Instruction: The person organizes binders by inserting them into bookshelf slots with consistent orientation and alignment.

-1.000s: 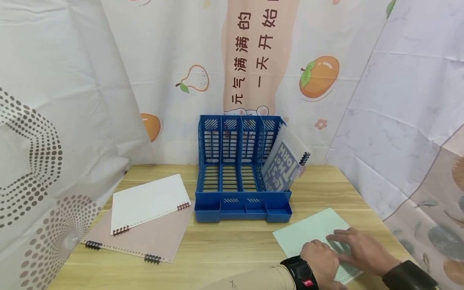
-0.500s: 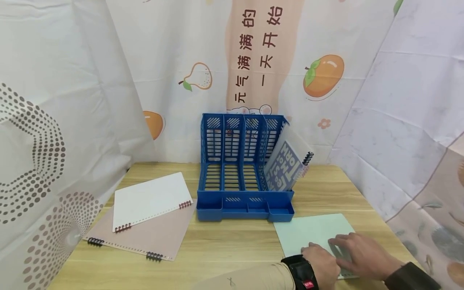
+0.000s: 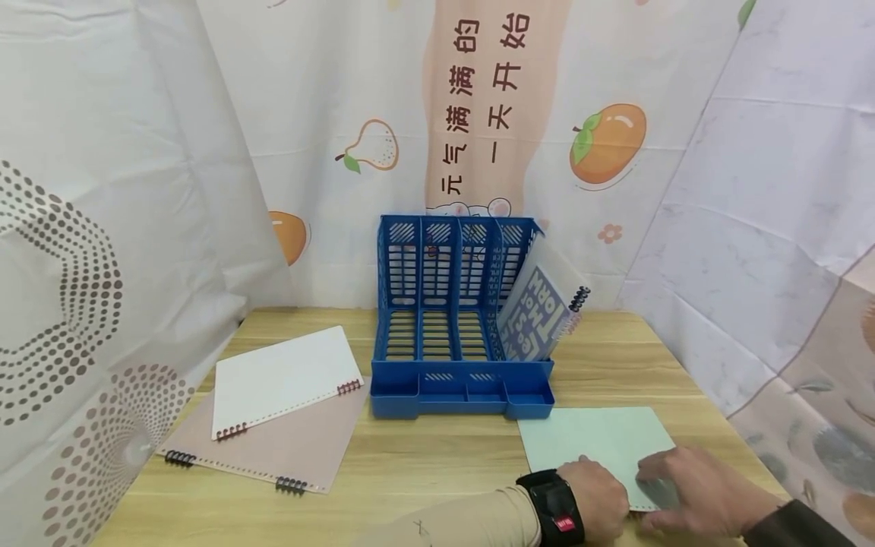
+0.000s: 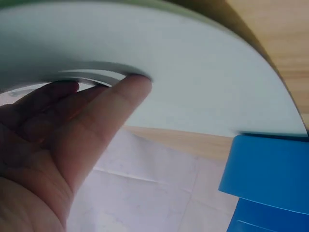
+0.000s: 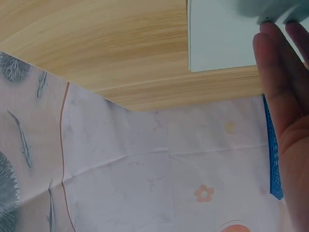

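A pale green notebook (image 3: pixel 595 437) lies at the table's right front, a row of punched holes along its near edge. My left hand (image 3: pixel 595 497) grips that edge near its middle. In the left wrist view, one finger of the left hand (image 4: pixel 91 125) lies against the bowed pale cover (image 4: pixel 203 77), with other fingers curled behind a lifted strip. My right hand (image 3: pixel 704 490) rests at the near right corner, its fingers on the cover. Straight fingers (image 5: pixel 275 72) touch the notebook (image 5: pixel 217 43) in the right wrist view.
A blue file rack (image 3: pixel 461 372) stands at the back middle, a ring-bound notebook (image 3: pixel 540 311) leaning in its rightmost slot. On the left, a white notebook (image 3: pixel 287 380) lies over a larger pinkish one (image 3: pixel 307 448). Printed curtains (image 3: pixel 328 76) hang behind the table.
The green notebook has turned, so its edges now lie nearly square to the table. My right hand has moved slightly right; my left stays at the near edge.
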`<state>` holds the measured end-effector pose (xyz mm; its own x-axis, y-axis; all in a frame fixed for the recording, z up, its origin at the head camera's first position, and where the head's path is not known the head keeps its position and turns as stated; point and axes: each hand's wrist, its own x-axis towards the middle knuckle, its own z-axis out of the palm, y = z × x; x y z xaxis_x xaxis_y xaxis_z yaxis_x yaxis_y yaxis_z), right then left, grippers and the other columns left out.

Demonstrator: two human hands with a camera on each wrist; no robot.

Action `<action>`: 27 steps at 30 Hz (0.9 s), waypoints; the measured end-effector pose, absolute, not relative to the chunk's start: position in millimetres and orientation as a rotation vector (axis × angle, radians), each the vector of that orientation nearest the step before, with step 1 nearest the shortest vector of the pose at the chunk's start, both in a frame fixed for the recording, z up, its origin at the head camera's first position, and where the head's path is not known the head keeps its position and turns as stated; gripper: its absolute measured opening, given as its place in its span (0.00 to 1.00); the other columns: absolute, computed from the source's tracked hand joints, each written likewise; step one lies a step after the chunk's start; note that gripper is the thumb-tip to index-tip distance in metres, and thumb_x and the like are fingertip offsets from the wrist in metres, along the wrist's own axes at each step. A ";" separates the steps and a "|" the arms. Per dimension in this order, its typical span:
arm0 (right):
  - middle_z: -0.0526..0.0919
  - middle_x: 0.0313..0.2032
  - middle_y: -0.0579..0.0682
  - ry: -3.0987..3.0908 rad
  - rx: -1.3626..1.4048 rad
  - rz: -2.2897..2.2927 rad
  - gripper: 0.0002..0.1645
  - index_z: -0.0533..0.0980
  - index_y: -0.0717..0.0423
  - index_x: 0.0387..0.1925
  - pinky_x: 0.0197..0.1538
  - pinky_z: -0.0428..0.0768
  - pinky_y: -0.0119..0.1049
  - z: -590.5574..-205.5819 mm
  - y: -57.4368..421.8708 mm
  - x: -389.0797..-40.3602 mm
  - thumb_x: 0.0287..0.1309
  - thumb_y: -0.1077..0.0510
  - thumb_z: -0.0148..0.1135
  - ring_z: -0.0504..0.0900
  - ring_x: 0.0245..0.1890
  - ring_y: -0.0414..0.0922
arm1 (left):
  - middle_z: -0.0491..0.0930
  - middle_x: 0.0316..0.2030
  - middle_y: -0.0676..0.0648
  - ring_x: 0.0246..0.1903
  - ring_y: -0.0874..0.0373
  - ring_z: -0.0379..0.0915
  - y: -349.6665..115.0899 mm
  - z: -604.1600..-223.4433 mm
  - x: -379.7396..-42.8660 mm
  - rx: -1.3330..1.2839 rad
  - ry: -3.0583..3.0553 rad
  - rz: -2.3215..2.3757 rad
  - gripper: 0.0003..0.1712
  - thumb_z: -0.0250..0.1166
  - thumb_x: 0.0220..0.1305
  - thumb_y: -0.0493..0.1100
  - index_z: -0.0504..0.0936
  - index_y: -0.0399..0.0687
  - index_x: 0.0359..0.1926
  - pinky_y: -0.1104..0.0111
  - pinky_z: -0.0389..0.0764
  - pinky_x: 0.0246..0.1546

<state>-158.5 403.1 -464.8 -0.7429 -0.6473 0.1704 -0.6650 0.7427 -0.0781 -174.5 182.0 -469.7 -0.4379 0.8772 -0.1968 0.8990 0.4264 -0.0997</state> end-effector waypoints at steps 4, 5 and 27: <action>0.80 0.30 0.26 -2.654 1.160 0.165 0.17 0.83 0.38 0.28 0.27 0.73 0.26 -466.1 401.1 -156.7 0.35 0.44 0.84 0.76 0.29 0.27 | 0.81 0.30 0.65 0.28 0.70 0.72 180.8 -469.1 -177.7 1.583 2.552 -0.217 0.10 0.60 0.72 0.55 0.85 0.65 0.36 0.71 0.79 0.41; 0.76 0.28 0.24 -2.607 1.185 0.139 0.17 0.79 0.36 0.24 0.25 0.70 0.24 -466.3 399.9 -156.5 0.32 0.50 0.83 0.73 0.26 0.25 | 0.80 0.29 0.66 0.26 0.71 0.70 181.0 -468.9 -178.5 1.578 2.547 -0.212 0.10 0.59 0.72 0.55 0.84 0.65 0.35 0.73 0.79 0.39; 0.60 0.16 0.35 -2.461 1.077 -0.274 0.26 0.63 0.41 0.15 0.17 0.59 0.34 -456.4 380.1 -145.1 0.24 0.60 0.76 0.63 0.14 0.37 | 0.82 0.32 0.71 0.22 0.72 0.69 190.2 -451.7 -170.3 1.610 2.758 -0.494 0.09 0.61 0.73 0.53 0.85 0.76 0.37 0.70 0.76 0.23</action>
